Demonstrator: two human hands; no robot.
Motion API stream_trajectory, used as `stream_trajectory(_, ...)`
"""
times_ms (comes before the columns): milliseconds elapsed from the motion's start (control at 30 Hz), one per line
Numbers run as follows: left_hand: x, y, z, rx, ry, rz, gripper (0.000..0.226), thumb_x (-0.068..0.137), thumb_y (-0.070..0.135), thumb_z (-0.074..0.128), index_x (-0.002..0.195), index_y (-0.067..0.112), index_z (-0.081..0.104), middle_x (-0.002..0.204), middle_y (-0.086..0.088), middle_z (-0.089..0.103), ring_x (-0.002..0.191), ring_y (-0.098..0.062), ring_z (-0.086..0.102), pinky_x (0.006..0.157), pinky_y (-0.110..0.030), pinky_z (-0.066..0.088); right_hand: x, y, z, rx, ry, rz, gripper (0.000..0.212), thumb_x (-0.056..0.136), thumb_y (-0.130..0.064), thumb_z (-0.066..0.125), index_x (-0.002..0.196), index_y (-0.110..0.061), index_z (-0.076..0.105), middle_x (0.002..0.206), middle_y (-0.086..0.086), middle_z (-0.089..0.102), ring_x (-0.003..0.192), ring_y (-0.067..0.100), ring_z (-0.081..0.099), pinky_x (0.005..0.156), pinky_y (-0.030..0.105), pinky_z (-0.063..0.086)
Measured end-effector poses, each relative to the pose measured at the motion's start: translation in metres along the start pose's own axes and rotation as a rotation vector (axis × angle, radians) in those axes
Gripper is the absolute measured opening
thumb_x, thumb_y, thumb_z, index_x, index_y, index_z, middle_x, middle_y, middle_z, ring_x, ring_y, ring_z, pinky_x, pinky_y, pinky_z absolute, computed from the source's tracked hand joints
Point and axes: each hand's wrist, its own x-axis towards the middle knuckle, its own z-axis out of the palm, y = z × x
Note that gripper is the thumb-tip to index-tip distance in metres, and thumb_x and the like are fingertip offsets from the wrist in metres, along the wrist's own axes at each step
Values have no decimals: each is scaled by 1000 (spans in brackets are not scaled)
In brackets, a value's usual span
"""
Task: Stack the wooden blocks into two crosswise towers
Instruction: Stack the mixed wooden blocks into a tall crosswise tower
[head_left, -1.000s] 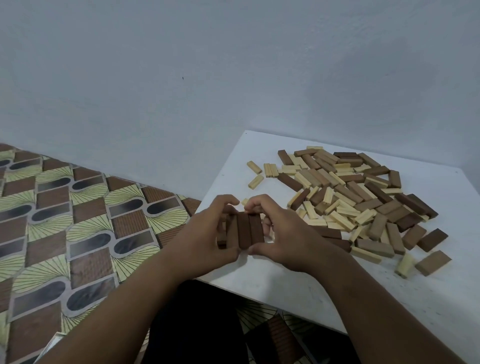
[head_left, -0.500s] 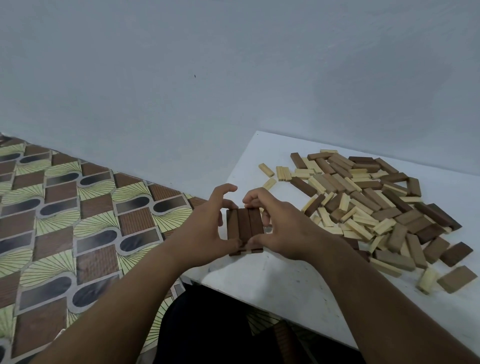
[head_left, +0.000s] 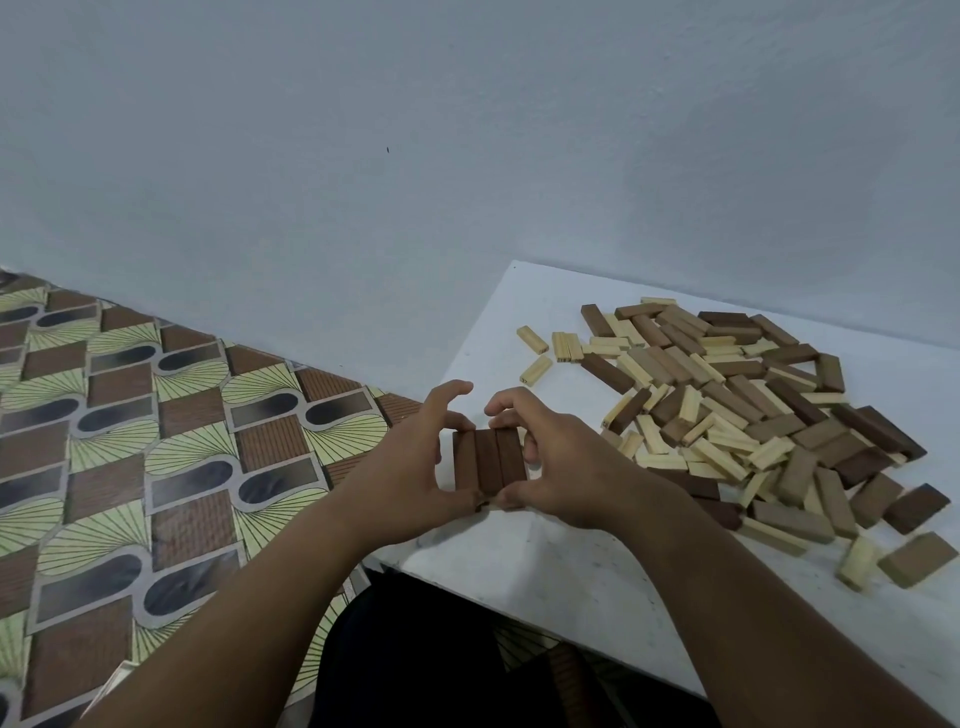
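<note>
Three dark blocks lie side by side near the table's left edge, at about 9 o'clock from the pile. The left hand and right hand cup them from either side, fingers curled, thumbs pinching the near ends and fingertips at the far ends.

The row sits close to the edge, so a hard squeeze or an uneven push could, I judge, skew the blocks or nudge one toward the drop. If gaps or a slant stay in this base layer, the crosswise layers above would likely lean.

The blocks are smooth rectangular wooden bars: dark brown, mid tan and pale cream, the cream ones thinner. The table is matte white, lightly scuffed. The floor has a glossy patterned covering.
</note>
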Motion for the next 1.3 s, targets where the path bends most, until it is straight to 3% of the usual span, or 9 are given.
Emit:
stream_trajectory(200,0,-1,-1,23,-15,-10,107,69,40,85,146,47,11,131,17,53,90,-6,53,74,-14,42,-1,1,-1,5,-6,21,86,68,-23,88,129,-49,33,127,-15,55,87,3,55,70,11,38)
stream_trajectory(333,-2,-1,-5,55,-19,8,113,67,48,83,149,50,5,134,21,47,94,0,52,74,-12,41,-8,1,-5,-2,21,43,97,67,-32,89,139,-54,28,91,-20,51,79,2,51,67,18,38)
stream_trajectory(433,-1,5,-10,71,3,33,98,75,45,78,149,49,14,134,20,46,98,4,47,77,-10,38,-14,5,-15,-9,70,72,96,64,-42,89,139,-57,31,90,-8,55,71,1,48,65,20,40)
stream_trajectory(533,6,17,-13,94,16,62,71,85,41,70,145,43,31,132,21,46,103,12,41,78,-7,35,-18,21,-27,-17,133,124,81,66,-41,88,131,-59,42,100,-6,57,67,5,56,61,21,49)
stream_trajectory(600,16,25,-10,101,22,61,55,90,41,63,141,41,40,130,23,47,105,9,40,79,-7,35,-17,38,-35,-53,187,158,63,76,-32,82,124,-57,51,107,-6,57,84,9,60,73,29,55)
stream_trajectory(800,58,44,5,172,29,94,36,96,41,53,131,33,54,132,16,54,111,-7,40,87,-26,40,-3,81,-56,-415,311,194,52,84,0,63,122,-37,63,128,-7,60,122,19,46,104,38,36)
stream_trajectory(933,85,55,20,239,-13,113,32,95,41,54,126,32,56,127,12,57,117,-11,42,96,-33,44,7,92,-65,-570,280,170,38,83,-10,69,107,-39,71,110,-15,65,115,16,48,95,34,32)
stream_trajectory(1133,134,67,51,405,-73,135,33,97,19,49,127,32,55,131,4,57,122,-22,42,100,-42,43,2,100,-83,-607,220,27,25,88,-25,67,106,-41,72,111,-18,63,112,11,46,95,34,28)
stream_trajectory(1300,172,73,80,639,-155,155,56,90,7,48,139,34,43,143,3,41,127,-28,34,94,-44,45,-16,111,-93,-304,419,-86,20,83,-20,59,96,-28,71,94,-13,64,94,10,54,87,41,45)
